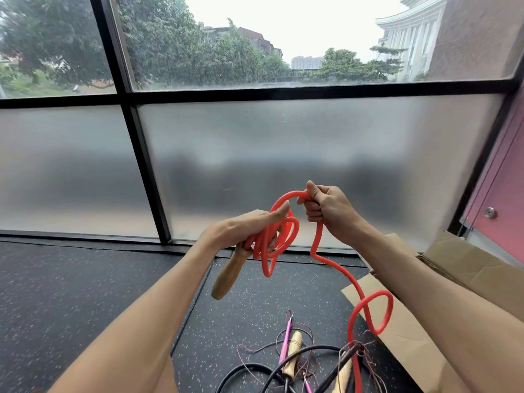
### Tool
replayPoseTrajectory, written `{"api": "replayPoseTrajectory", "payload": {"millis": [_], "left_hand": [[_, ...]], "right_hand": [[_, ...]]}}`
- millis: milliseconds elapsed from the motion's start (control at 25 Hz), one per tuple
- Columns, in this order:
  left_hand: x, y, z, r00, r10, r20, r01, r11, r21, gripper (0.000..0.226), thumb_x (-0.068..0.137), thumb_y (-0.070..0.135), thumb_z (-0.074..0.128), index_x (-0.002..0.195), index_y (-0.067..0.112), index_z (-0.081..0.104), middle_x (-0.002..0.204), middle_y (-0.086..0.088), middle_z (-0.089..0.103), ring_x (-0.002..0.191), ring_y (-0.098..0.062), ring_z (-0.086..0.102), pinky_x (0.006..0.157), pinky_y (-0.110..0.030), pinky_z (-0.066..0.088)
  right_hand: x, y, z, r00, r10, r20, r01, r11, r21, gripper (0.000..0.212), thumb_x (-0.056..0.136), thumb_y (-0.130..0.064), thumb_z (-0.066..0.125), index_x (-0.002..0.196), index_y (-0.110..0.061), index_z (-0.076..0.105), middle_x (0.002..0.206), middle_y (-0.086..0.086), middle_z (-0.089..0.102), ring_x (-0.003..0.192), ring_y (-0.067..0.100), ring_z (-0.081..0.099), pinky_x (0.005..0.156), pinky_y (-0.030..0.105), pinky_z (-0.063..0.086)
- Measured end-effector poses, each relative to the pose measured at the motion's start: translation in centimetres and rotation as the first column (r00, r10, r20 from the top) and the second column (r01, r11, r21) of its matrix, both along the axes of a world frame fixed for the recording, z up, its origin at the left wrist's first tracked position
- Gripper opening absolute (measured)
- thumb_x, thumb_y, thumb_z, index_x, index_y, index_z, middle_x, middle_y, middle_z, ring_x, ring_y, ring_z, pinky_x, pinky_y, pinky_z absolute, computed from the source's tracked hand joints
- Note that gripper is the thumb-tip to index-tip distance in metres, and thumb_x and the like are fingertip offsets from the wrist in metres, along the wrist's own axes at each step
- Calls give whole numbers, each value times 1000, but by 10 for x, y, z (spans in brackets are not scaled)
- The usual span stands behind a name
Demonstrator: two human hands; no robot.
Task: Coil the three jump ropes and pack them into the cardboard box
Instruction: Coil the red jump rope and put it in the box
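My left hand [249, 226] holds the red jump rope [313, 253] up in the air in front of me. A few loops of it lie bunched in this hand, and my fingers curl round them. My first finger sticks out straight on top. The rope's wooden handle [226, 276] is in the same hand and pokes down and to the left.

My right hand [326, 207] is just beside the left one, a little higher. It is a tight fist round the red rope, with my thumb pressed on top. A short bend of rope arches between my two hands. From my right fist the rest of the rope hangs down, makes a kink, then a big loop in front of a cardboard flap [402, 330], and runs on to the floor [85, 293].

The cardboard box [465, 265] sits open on the floor at my right, under my right arm. No rope is in the part of it that I can see.

Down by my feet the other two ropes lie in a messy heap. One is a thick black rope [300, 351]. One is a thin brown rope [255, 350] with a pink handle [286, 338]. Two more wooden handles lie in the heap, and I cannot tell which rope they belong to.
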State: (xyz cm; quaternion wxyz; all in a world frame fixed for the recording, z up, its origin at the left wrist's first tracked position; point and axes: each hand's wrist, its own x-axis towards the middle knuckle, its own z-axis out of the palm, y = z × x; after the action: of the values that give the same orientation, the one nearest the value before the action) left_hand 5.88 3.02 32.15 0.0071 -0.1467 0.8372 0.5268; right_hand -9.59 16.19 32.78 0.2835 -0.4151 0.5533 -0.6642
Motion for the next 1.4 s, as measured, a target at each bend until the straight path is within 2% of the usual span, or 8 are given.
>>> {"api": "replayPoseTrajectory", "payload": {"millis": [120, 240, 400, 760, 880, 1040, 1240, 1400], "left_hand": [[0, 6, -2, 998, -16, 61, 27, 983, -180, 67, 81, 73, 60, 82, 6, 61, 70, -12, 63, 63, -27, 59, 66, -42, 56], [-1, 4, -3, 997, -8, 72, 19, 987, -159, 52, 86, 47, 74, 96, -2, 61, 73, -10, 64, 66, -24, 59, 70, -44, 55], [7, -3, 3, 1000, 3, 8, -2, 994, -108, 17, 87, 24, 75, 92, 13, 64, 71, -4, 67, 66, -18, 63, 70, -37, 57], [8, -1, 9, 981, -23, -192, 78, 956, 284, 32, 95, 34, 64, 94, 4, 56, 58, -7, 50, 56, -26, 52, 73, -44, 44], [6, -6, 11, 962, 57, -268, 51, 924, 380, 31, 97, 36, 59, 91, 5, 56, 53, -2, 44, 46, -19, 48, 68, -38, 42], [4, -10, 15, 915, 187, -359, 10, 875, 483, 37, 96, 44, 59, 87, 8, 58, 51, 0, 44, 45, -18, 48, 71, -39, 42], [4, -13, 17, 817, 362, -450, -77, 841, 536, 34, 96, 40, 59, 82, 9, 58, 53, -1, 47, 47, -17, 51, 61, -31, 50], [4, -21, 18, 722, 494, -484, -136, 787, 601, 29, 95, 34, 63, 82, 9, 58, 56, -3, 51, 51, -19, 53, 64, -34, 52]], "right_hand": [[-1, -1, 5, 994, 12, 110, -5, 998, -62, 46, 107, -26, 39, 76, 0, 60, 54, -3, 29, 50, 11, 27, 47, 22, 23], [-3, -3, 1, 986, 0, 166, 13, 997, -78, 45, 108, -26, 38, 78, 0, 60, 54, -2, 31, 50, 11, 28, 47, 22, 24], [-12, -6, -7, 978, -95, 186, 108, 992, -60, 45, 108, -25, 37, 79, 0, 61, 52, -3, 35, 51, 12, 29, 47, 23, 26], [-17, -25, -37, 969, -245, -37, 248, 963, 102, 45, 106, -35, 42, 82, -3, 62, 63, 8, 55, 50, 15, 49, 52, 29, 42], [-8, -20, -40, 989, -113, 90, 94, 977, 194, 38, 106, -38, 41, 91, -10, 62, 65, 7, 58, 49, 14, 57, 50, 29, 51], [11, -13, -40, 983, 35, 178, -79, 967, 243, 29, 103, -14, 40, 88, -4, 63, 67, 11, 67, 61, 23, 68, 72, 47, 59], [16, -14, -61, 937, 266, 226, -332, 876, 349, 69, 100, -64, 27, 93, -5, 62, 103, 30, 70, 100, 39, 69, 85, 45, 55], [25, -17, -71, 920, 344, 189, -392, 816, 425, 53, 93, -61, 50, 106, -10, 60, 106, 16, 70, 93, 26, 67, 89, 41, 49]]}}
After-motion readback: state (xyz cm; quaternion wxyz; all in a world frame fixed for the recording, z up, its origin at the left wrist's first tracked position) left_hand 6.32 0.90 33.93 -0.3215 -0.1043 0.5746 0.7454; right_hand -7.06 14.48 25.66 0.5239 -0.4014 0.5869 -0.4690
